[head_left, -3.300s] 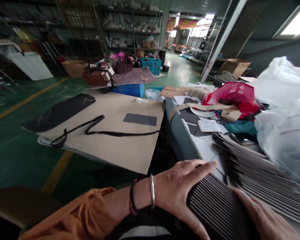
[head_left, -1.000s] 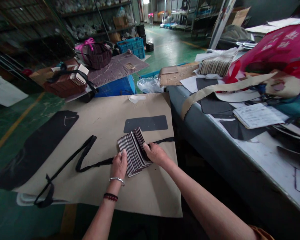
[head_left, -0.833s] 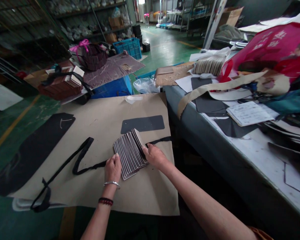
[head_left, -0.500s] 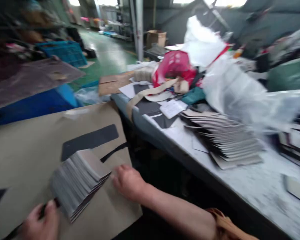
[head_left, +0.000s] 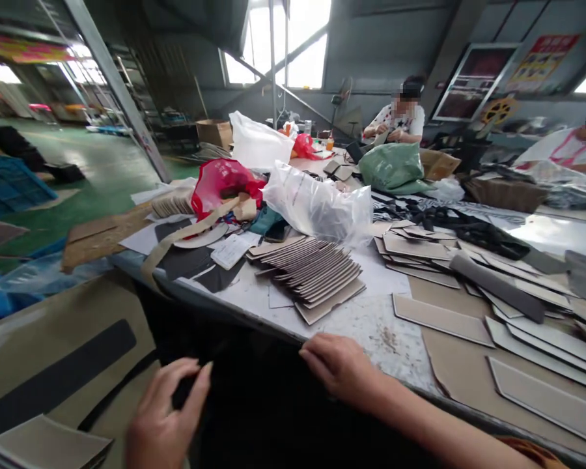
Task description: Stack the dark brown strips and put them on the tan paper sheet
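Observation:
My left hand (head_left: pixel 168 413) is raised over the dark gap right of the brown board, its fingers curved and the thumb apart from them; nothing shows in its grip. Left of it lies a stack of beige panels (head_left: pixel 51 443), partly cut off by the frame. My right hand (head_left: pixel 339 368) hovers by the table's front edge with its fingers curled together, and no object shows in it. Beyond it on the table, a fanned row of beige panels with dark edges (head_left: pixel 317 270) leans over. Long flat beige strips (head_left: pixel 442 319) lie to the right.
A brown board (head_left: pixel 122 293) with a dark grey strip (head_left: pixel 58 378) stands left of the table (head_left: pixel 390 348). A clear plastic bag (head_left: pixel 320 205), red bag (head_left: pixel 219 182) and green bag (head_left: pixel 393 166) sit farther back. Two people (head_left: pixel 398 117) are at the far side.
The view has swung right toward the table. Both hands have come away from the panel stack on the brown board, which now shows only at the lower left corner.

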`<state>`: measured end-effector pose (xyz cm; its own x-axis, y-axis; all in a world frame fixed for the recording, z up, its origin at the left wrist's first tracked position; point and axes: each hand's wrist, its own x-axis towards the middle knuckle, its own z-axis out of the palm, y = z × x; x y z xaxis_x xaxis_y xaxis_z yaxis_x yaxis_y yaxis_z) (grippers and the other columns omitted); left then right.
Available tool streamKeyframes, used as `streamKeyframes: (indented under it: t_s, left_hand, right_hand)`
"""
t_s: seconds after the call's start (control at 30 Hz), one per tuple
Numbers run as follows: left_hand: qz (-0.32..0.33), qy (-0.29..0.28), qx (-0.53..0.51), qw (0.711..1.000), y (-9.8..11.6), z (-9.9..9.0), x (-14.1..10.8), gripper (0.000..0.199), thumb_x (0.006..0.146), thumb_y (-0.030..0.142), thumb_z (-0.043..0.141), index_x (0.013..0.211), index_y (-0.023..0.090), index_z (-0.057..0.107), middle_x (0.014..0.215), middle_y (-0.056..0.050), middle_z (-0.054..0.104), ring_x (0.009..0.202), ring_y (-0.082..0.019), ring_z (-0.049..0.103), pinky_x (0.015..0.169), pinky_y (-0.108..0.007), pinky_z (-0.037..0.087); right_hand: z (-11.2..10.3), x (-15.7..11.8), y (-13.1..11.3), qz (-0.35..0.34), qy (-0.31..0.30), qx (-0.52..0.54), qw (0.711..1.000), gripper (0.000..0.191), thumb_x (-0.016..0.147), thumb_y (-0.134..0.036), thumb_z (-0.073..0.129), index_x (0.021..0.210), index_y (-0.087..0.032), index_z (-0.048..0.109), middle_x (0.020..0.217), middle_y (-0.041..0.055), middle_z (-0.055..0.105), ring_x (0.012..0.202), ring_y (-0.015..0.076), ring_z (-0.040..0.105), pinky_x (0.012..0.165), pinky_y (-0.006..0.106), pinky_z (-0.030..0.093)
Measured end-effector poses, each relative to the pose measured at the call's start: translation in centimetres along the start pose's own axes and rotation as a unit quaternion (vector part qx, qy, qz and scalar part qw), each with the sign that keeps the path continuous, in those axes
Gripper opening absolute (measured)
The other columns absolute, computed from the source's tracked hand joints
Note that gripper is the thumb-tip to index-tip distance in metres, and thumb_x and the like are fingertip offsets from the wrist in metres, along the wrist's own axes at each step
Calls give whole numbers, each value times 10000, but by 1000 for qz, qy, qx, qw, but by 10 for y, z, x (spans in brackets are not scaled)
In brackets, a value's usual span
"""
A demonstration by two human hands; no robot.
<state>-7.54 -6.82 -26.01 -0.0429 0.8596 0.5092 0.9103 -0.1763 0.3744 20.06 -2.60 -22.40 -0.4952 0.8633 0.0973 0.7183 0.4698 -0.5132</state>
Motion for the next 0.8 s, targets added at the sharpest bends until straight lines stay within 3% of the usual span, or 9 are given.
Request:
streamKeyframes:
  t_s: [0.03,0.1,0.17,0.27,0.37,0.47,0.67,0.8]
  left_hand:
    - [21,28,-29,999,23,12,11,270,845,450,474,992,236,549,1005,-66,608,960,-202,587,883,-363,490]
    - [80,0,-32,996,72,41,32,460,821,472,508,1184,193,472,1159,-108,566,1104,-229,528,943,-392,462]
    - [142,-43,8,989,112,72,50,618,784,454,568,1298,161,391,1305,-151,473,1243,-268,416,1021,-443,386]
    - [176,-104,91,975,145,107,70,809,682,414,684,1351,114,342,1417,-216,322,1336,-338,262,1070,-522,274]
    - [167,-143,169,961,152,122,89,765,676,308,682,1344,105,369,1421,-240,302,1335,-361,253,1072,-549,227]
    - [147,-145,229,951,149,124,113,701,705,243,623,1344,95,377,1402,-242,337,1319,-356,293,1072,-531,212]
    - [107,-248,255,929,132,136,164,850,607,342,633,1365,99,335,1356,-252,401,1292,-371,336,1033,-574,224]
    - [116,-245,225,936,114,151,184,982,488,428,657,1356,96,339,1328,-265,425,1270,-387,363,1024,-576,228]
  right_hand:
    - [-8,-5,17,39,17,-43,998,250,928,-230,406,812,-180,621,761,38,594,695,148,550,656,236,425]
    - [-19,-11,49,90,32,-120,988,247,923,-217,414,816,-170,631,800,69,591,769,186,541,702,275,430]
    - [-22,-11,73,98,33,-163,981,196,902,-172,449,910,-156,644,901,96,595,874,218,524,770,307,430]
    - [-20,-5,91,93,34,-172,980,204,876,-114,485,1015,-134,632,1013,106,586,959,236,503,844,335,421]
    - [-20,5,93,96,57,-150,982,245,878,-100,486,1096,-117,598,1139,119,551,1042,233,489,909,345,401]
    - [-21,18,92,101,89,-112,985,327,883,-126,499,1208,-105,515,1269,138,471,1148,231,433,970,352,366]
    - [-14,48,101,156,124,-45,979,131,846,-181,536,958,-132,582,1021,99,559,948,229,500,842,348,437]
    - [-2,55,113,117,173,-5,978,174,821,-140,520,989,-143,568,1014,98,553,928,238,484,812,383,439]
